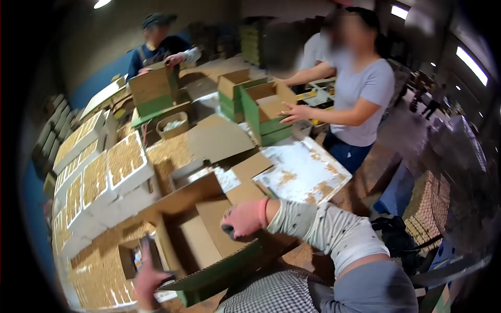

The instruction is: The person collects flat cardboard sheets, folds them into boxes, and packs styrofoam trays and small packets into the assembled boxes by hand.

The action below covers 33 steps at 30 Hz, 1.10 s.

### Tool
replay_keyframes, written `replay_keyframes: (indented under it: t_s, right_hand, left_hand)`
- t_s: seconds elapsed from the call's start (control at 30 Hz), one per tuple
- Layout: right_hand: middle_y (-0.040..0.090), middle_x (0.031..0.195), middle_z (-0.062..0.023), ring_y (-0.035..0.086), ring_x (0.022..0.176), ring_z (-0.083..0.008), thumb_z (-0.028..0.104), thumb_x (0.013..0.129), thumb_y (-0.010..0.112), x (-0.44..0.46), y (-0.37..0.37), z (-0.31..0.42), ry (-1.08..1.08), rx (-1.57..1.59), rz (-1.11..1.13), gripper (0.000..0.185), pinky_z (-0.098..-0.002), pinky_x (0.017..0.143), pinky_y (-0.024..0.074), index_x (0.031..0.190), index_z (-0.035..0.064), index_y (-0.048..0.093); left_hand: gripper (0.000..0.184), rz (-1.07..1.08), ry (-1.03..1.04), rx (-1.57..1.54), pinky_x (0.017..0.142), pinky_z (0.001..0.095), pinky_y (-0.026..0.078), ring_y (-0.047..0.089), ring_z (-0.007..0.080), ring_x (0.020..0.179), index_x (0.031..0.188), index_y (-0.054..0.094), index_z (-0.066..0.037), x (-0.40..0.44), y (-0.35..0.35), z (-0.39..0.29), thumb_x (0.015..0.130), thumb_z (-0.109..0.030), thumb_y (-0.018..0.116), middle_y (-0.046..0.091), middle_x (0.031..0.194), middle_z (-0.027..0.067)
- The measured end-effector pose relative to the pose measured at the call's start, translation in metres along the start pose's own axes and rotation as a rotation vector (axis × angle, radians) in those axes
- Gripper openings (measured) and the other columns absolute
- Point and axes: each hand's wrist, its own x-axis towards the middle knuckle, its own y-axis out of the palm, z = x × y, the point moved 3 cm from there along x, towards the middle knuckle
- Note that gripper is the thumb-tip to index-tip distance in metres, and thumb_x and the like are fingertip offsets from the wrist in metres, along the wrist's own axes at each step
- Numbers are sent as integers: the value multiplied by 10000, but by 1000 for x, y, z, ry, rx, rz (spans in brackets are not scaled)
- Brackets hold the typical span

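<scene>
A cardboard box (190,245), green outside and brown inside, stands open in front of me, tilted, its flaps partly raised. My left hand (148,276), in a pink glove, lies along the left side of the box near its front corner. Its fingers are stretched out and the thumb reaches over the front edge. My right hand (245,219), in a pink glove with dark fingertips, is closed over the flap at the right side of the box. Left of the box sits a small open carton (128,259) with small items inside that I cannot make out.
White foam trays (128,180) hold sawdust-like material at left. A white board (334,180) and a flat cardboard sheet (222,138) lie ahead. A co-worker (362,83) handles green boxes (269,122) at right; another person (162,47) holds a box at the back.
</scene>
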Motion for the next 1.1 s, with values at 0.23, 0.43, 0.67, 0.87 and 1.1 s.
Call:
replay_keyframes:
  t_s: [0.23, 0.43, 0.67, 0.87, 1.1]
  right_hand:
    - [310, 1381, -256, 327, 1275, -347, 351, 786, 679, -21, 121, -59, 275, 579, -645, 871, -366, 1054, 271, 1388, -34, 181]
    - [473, 1287, -156, 476, 1161, -257, 229, 764, 701, -111, 74, -34, 438, 1476, -871, 728, -334, 986, 385, 1339, -17, 330]
    - [555, 1161, -104, 537, 1047, -240, 350, 917, 470, -206, 153, -211, 219, 1913, -1391, 400, -383, 872, 458, 1186, 59, 525]
    - [448, 1277, -108, 459, 1135, -233, 239, 875, 532, -167, 183, -280, 1039, 1387, -1792, 491, -359, 972, 373, 1299, 55, 366]
    - [392, 1335, -187, 391, 1221, -319, 203, 748, 679, -128, -90, -64, 158, -156, -1176, 682, -356, 1030, 309, 1316, -10, 367]
  left_hand:
    - [988, -132, -121, -900, 800, 323, 489, 568, 200, 957, 1366, 245, -40, -14, 50, -39, 590, -188, 836, 540, 1127, 102]
    - [698, -44, -171, -963, 856, 307, 449, 560, 177, 1005, 1339, 349, 1, 40, 75, -100, 757, -168, 695, 600, 1065, 101]
    - [726, 267, -116, 609, 997, 386, 355, 393, 301, 1228, 1262, 460, -128, 204, 107, -38, 662, -420, 746, 434, 1314, 131]
    - [287, -9, -188, 318, 830, 406, 455, 578, 315, 967, 961, 637, -102, 214, 95, -14, 736, -277, 668, 626, 985, 153]
    - [471, -332, 268, 652, 878, 422, 367, 495, 267, 1047, 1110, 518, -79, 122, -41, -196, 712, -264, 691, 550, 1099, 88]
